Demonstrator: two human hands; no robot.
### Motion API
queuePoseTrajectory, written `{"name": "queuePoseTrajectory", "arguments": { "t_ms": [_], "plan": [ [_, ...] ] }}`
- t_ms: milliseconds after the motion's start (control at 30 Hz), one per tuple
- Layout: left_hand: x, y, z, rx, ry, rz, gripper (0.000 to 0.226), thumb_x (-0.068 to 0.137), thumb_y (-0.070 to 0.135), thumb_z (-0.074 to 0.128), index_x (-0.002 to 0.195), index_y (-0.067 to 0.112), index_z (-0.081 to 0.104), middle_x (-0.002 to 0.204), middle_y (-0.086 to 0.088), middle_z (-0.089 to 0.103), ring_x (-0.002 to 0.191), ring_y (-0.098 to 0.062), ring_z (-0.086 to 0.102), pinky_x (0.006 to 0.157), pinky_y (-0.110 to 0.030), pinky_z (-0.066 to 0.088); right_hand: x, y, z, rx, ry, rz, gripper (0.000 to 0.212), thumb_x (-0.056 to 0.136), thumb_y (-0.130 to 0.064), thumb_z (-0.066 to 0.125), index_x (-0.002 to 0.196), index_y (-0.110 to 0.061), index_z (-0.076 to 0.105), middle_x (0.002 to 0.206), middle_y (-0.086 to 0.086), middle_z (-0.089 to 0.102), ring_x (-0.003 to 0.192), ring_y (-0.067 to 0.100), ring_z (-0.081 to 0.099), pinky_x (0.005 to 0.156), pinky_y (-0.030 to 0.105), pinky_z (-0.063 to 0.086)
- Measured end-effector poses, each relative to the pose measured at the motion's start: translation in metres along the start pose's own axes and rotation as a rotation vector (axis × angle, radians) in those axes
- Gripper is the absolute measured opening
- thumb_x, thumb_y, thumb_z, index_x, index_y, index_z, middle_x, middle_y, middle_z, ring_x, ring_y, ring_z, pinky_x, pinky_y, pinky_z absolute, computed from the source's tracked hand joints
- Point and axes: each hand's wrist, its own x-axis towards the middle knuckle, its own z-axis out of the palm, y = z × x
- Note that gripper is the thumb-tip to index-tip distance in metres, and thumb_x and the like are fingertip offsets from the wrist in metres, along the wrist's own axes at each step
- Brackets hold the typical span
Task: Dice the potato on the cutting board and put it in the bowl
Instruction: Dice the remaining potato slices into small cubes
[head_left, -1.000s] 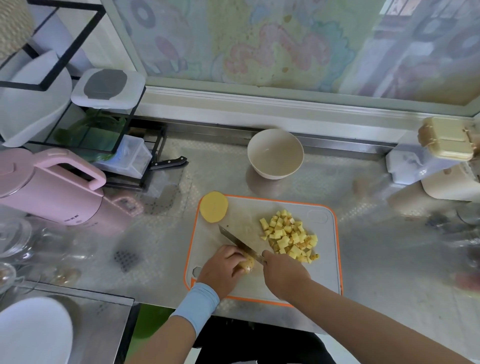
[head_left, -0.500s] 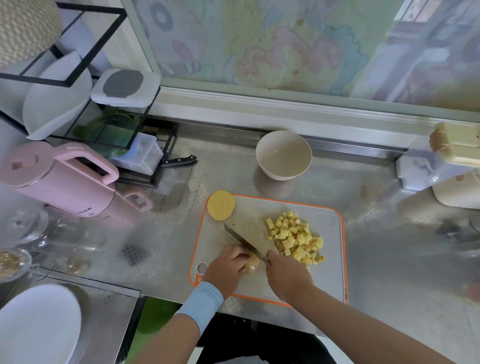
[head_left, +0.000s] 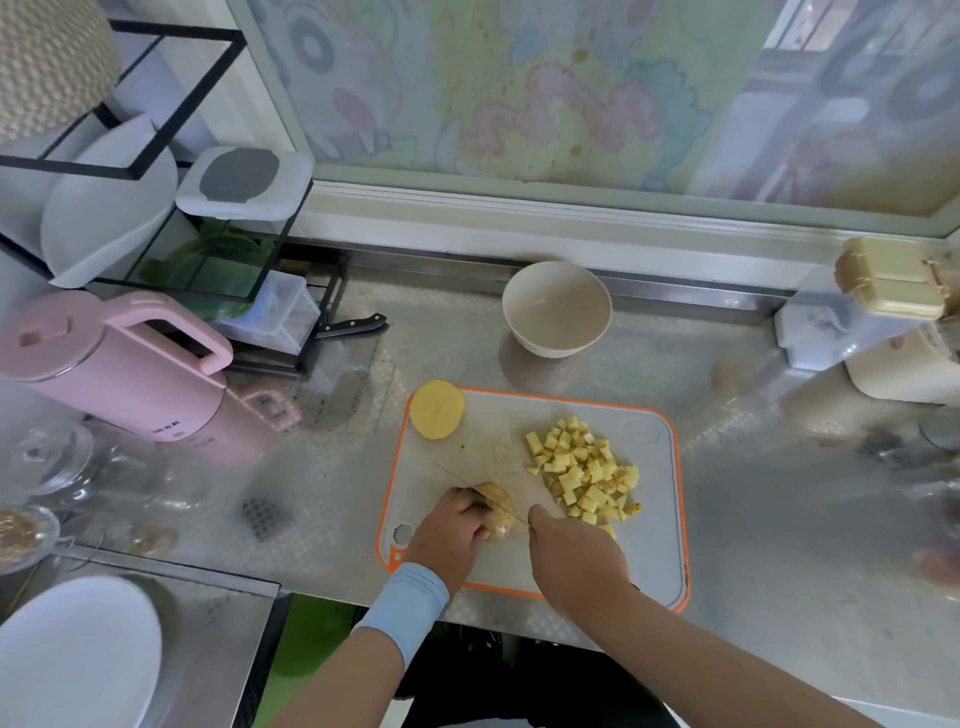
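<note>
A grey cutting board (head_left: 649, 551) with an orange rim lies on the steel counter. My left hand (head_left: 451, 530) grips a potato piece (head_left: 497, 513) near the board's front left. My right hand (head_left: 574, 558) holds a knife (head_left: 467, 484); its thin blade runs edge-on across the potato piece, pointing left and away. A pile of yellow potato dice (head_left: 584, 470) sits in the middle of the board. A round potato half (head_left: 437, 409) lies cut side up at the board's far left corner. The cream bowl (head_left: 557, 307) stands behind the board and holds nothing.
A pink kettle (head_left: 111, 366) stands at the left, beside a black wire rack (head_left: 218, 270) with containers and a second knife (head_left: 353, 326). Glass lids and a white plate (head_left: 72, 654) lie at the front left. Cream and white boxes (head_left: 888, 332) crowd the right edge.
The knife blade has turned from flat-looking to edge-on over the potato piece. My left hand has shifted slightly, so more of the potato piece shows. The view has drifted a little.
</note>
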Motion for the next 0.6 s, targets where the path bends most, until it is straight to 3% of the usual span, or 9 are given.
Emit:
{"name": "queuePoseTrajectory", "arguments": {
  "t_ms": [200,400,600],
  "plan": [
    [0.0,-0.002,0.0,-0.019,-0.003,-0.001,0.018,0.073,0.014,0.064,0.091,0.012,0.067,0.101,-0.001,0.06,0.097,-0.011,0.044,0.069,-0.031,0.052,-0.001,-0.001,-0.008,-0.01,-0.053,0.01,0.011,0.097,-0.011,0.038,0.097,-0.021,0.035,0.067,-0.001,0.045,0.054,0.019,0.042,0.043,0.029,0.031],
    [0.0,-0.001,-0.001,-0.056,0.016,0.014,0.021,0.068,0.009,0.072,0.089,0.012,0.069,0.1,0.003,0.059,0.096,-0.01,0.048,0.071,-0.028,0.053,0.018,0.003,-0.013,0.025,-0.13,0.025,0.013,0.092,-0.01,0.041,0.092,-0.023,0.038,0.074,-0.002,0.047,0.066,0.022,0.054,0.05,0.029,0.04],
    [0.0,-0.004,0.002,-0.066,0.024,-0.014,0.019,0.072,0.014,0.068,0.091,0.013,0.069,0.101,0.003,0.06,0.099,-0.01,0.05,0.072,-0.031,0.055,0.03,-0.001,-0.003,0.061,-0.145,0.037,0.012,0.091,-0.009,0.04,0.091,-0.022,0.039,0.073,0.0,0.048,0.064,0.022,0.053,0.053,0.031,0.044]
  ]
}}
